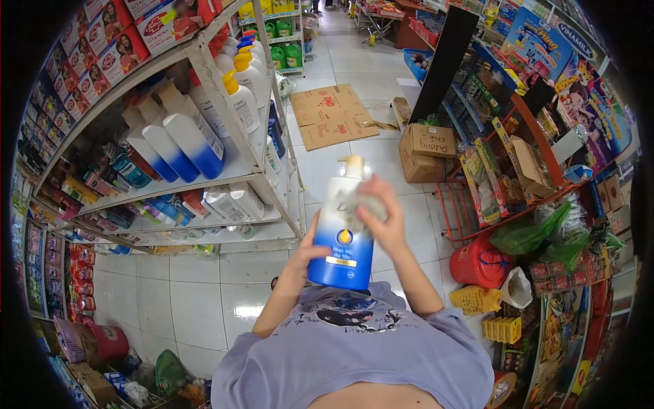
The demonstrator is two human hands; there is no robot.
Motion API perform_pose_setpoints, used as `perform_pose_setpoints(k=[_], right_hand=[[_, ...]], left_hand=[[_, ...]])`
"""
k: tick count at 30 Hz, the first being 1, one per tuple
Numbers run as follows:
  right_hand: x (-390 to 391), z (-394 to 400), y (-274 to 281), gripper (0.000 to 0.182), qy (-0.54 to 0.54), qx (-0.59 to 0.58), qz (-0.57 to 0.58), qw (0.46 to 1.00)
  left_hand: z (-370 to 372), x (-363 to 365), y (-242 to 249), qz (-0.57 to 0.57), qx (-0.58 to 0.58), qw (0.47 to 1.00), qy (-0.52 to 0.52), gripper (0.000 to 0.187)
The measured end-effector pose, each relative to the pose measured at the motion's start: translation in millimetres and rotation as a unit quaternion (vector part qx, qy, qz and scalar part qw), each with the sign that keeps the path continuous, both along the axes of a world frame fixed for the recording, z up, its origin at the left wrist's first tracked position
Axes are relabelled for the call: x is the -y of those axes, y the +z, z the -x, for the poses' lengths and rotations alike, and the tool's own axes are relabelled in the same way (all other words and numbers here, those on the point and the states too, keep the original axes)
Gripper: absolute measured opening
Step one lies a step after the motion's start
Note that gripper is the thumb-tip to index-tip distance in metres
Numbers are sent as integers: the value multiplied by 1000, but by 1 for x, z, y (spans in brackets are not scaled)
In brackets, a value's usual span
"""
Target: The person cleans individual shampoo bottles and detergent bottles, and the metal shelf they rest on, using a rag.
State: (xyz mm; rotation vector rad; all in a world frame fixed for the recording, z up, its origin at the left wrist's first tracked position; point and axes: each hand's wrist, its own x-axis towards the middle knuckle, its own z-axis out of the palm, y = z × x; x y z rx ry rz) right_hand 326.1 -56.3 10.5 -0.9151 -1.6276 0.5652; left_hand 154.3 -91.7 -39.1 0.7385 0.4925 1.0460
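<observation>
A large pump bottle (pixel 340 266), white above and blue below with a gold pump head, is held upright in front of my chest. My left hand (pixel 304 259) is closed around its lower left side. Against the upper right side of the bottle, my right hand (pixel 387 221) pinches a pale, crumpled cloth (pixel 371 210), which is blurred and covers part of the label. Similar white and blue bottles (pixel 194 140) stand on the metal shelf (pixel 253 163) to my left, beside smaller bottles.
Flattened cardboard (pixel 330 116) lies on the tiled floor ahead. Stacked cartons (pixel 426 146) and a red wire rack (pixel 446 211) stand to the right, with a red lidded bucket (pixel 477 262) nearer me. Red soap boxes (pixel 174 24) top the left shelf.
</observation>
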Motion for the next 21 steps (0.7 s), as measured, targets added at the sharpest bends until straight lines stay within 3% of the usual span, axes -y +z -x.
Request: perform_pose_setpoints(k=[3,5,9,11,14,16,18,19,20,21], right_hand=[[45,15,-12,25,37,74,-25,996],[64,19,-13,30,127,206,-82,967],[37,10,-10,31,131,278,-195,931],[6,7,14,35,53,239,-175,954],[-29,10,36,31,-6,205,-146,968],[-34,21,38,27,-24,313,-92,945],[-20,31,28,26,-3,351,-97,931],[-9,36,21,29,78,373,-104,919],[3,38,15,32,157,392,-111,899],[16,40,8,32,158,391,-112,900]], left_hand=[[10,-10,-1,47,91,994,42,66],[14,-18,-4,28,130,990,55,50],[15,-17,-2,54,150,986,-41,51],[4,-12,2,105,52,993,20,51],[-11,-6,1,132,12,989,61,48],[-13,-8,-3,141,15,987,76,47],[-8,-14,-21,120,94,981,122,49],[-5,-15,-27,136,84,971,177,55],[1,-14,-30,137,83,971,178,55],[7,-13,-25,120,150,976,104,58]])
